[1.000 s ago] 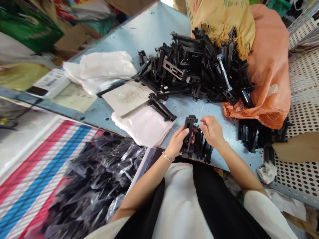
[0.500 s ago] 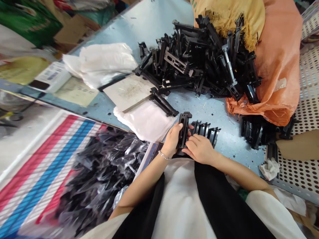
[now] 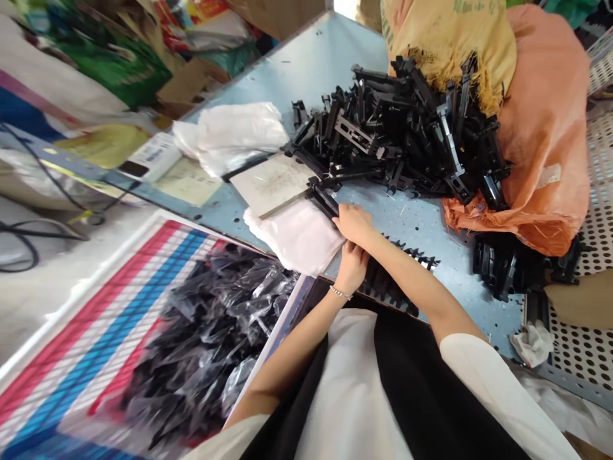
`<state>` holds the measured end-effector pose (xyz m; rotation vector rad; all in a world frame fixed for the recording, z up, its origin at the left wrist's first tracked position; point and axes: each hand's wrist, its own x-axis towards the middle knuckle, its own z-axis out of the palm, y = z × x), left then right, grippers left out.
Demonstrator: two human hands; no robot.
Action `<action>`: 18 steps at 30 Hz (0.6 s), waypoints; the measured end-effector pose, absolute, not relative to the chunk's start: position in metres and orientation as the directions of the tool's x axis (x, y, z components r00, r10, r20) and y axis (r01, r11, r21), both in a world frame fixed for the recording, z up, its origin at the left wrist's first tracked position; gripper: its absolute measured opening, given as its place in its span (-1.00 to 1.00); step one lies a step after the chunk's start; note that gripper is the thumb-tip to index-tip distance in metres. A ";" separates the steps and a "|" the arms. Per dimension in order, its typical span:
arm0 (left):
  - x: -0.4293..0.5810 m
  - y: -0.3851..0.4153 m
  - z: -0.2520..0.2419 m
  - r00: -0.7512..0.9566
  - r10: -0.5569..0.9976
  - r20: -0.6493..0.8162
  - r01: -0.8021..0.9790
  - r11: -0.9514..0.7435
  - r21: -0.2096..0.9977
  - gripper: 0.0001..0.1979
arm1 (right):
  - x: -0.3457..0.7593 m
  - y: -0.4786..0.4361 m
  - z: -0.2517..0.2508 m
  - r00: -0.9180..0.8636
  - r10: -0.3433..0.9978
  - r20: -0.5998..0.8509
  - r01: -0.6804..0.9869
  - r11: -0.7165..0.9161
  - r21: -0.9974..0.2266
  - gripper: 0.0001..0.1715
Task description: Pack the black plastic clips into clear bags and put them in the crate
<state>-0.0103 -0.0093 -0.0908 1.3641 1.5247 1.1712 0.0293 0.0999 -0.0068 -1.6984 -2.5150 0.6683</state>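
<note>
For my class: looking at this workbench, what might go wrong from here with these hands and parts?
The right hand crosses over the left hand, so its forearm might sweep the row of black plastic parts off the bench. The loose black part by its fingers sits against the tangled heap, which could slide if disturbed.

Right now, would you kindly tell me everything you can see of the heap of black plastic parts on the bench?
The heap of black plastic parts is a tangle of angular moulded frames, slotted, some with rectangular cut-outs, lying crossed at all angles on the blue bench. Its far side rests against a yellow woven sack and an orange woven sack. The person's right hand reaches its near end piece.
</note>
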 end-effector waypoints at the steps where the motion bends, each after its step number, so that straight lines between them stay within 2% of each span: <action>1: -0.013 -0.009 -0.088 -0.146 0.989 0.018 0.263 0.022 0.965 -0.77 | 0.029 0.104 -0.010 -0.388 0.886 -0.255 0.867 0.257 -0.428 -0.69; 3: -0.021 -0.010 -0.079 -0.177 0.983 -0.046 0.030 0.052 0.998 -0.64 | 0.041 0.100 -0.012 -0.388 0.860 -0.332 0.773 0.107 -0.626 -0.74; 5: -0.031 -0.012 -0.065 -0.184 0.977 -0.104 -0.276 0.050 0.960 -0.44 | 0.062 0.081 -0.011 -0.467 0.793 -0.392 0.564 -0.074 -0.822 -0.63; 7: -0.038 -0.015 -0.046 -0.163 0.978 -0.130 -0.498 0.032 0.866 -0.31 | 0.086 0.054 -0.007 -0.604 0.687 -0.404 0.372 -0.205 -0.905 -0.47; 9: -0.041 -0.018 -0.026 -0.105 0.984 -0.142 -0.583 0.055 0.811 -0.32 | 0.107 0.028 0.001 -0.663 0.673 -0.328 0.347 -0.112 -0.931 -0.36; 11: -0.041 -0.023 -0.007 -0.021 0.986 -0.166 -0.613 0.119 0.781 -0.39 | 0.123 0.012 0.012 -0.608 0.780 -0.150 0.445 0.178 -0.878 -0.32; 13: -0.039 -0.029 0.006 0.074 0.975 -0.210 -0.586 0.212 0.782 -0.47 | 0.135 0.010 0.023 -0.514 0.851 0.106 0.565 0.429 -0.705 -0.32; 15: -0.034 -0.035 0.011 0.188 0.944 -0.270 -0.542 0.329 0.774 -0.53 | 0.141 0.018 0.033 -0.463 0.839 0.285 0.644 0.539 -0.543 -0.33; 17: -0.027 -0.041 0.011 0.279 0.905 -0.320 -0.492 0.421 0.762 -0.53 | 0.143 0.030 0.039 -0.470 0.818 0.333 0.671 0.576 -0.467 -0.35; 18: -0.023 -0.042 0.010 0.289 0.899 -0.328 -0.472 0.432 0.769 -0.54 | 0.142 0.035 0.039 -0.471 0.820 0.327 0.671 0.573 -0.471 -0.36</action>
